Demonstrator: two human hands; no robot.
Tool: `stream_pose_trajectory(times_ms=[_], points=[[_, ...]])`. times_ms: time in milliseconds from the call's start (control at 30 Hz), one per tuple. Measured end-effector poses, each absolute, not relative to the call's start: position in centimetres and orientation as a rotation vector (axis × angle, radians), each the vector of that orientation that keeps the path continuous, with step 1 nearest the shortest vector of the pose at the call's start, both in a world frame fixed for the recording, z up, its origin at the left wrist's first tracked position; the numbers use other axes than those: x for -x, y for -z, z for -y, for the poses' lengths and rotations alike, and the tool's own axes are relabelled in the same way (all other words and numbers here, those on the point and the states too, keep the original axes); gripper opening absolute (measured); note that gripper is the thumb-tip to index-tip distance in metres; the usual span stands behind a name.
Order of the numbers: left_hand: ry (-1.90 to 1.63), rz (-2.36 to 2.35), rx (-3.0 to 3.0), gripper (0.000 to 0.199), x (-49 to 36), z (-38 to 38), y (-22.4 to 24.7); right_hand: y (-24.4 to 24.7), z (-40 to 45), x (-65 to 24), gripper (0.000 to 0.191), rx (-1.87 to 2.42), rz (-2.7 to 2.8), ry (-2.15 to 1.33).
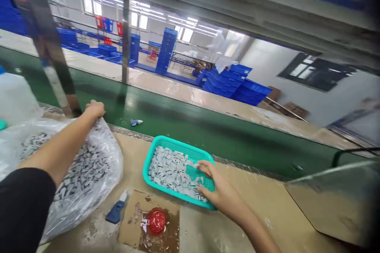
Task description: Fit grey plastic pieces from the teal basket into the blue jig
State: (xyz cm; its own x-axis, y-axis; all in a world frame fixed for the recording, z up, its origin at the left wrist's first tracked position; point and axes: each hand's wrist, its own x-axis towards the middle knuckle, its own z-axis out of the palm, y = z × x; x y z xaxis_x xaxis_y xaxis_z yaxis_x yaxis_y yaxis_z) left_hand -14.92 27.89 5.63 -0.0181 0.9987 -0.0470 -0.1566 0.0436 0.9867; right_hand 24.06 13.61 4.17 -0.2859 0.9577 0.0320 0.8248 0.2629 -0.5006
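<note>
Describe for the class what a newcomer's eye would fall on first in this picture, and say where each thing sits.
The turquoise basket of small grey pieces stands out at lower centre, with the right hand resting on them. Beyond the green conveyor belt, bright blue crates stand stacked in the distance. At the bottom, a red round object sits on stained cardboard.

The plastic bag (pixel 111 166) runs off the left edge, its grey pieces (pixel 86 170) too small to identify.

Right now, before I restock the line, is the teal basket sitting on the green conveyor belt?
No, the teal basket sits on the tan work surface, just short of the green conveyor belt.
</note>
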Motion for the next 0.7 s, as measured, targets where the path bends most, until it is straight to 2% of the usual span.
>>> stream_pose_trajectory(times_ms=[133,400,600,700], points=[[-1.252,-1.392,-1.094,0.017,17.4,-29.4,-3.6,-3.6,-14.4,-21.9,0.077,1.591,2.270,-0.624],[-1.351,-1.603,-1.224,0.019,17.6,-29.7,-3.4,-2.0,-14.9,-20.9,0.064,1.555,2.301,-0.481],[-1.465,-1.598,-1.044,0.019,14.1,-29.1,-7.2,-2.5,-14.8,-21.3,0.064,1.545,2.077,-0.457],[-1.413,-1.486,-0.904,0.033,10.6,-24.4,-9.1,-3.2,-13.2,-20.8,0.059,1.422,1.959,-0.481]])
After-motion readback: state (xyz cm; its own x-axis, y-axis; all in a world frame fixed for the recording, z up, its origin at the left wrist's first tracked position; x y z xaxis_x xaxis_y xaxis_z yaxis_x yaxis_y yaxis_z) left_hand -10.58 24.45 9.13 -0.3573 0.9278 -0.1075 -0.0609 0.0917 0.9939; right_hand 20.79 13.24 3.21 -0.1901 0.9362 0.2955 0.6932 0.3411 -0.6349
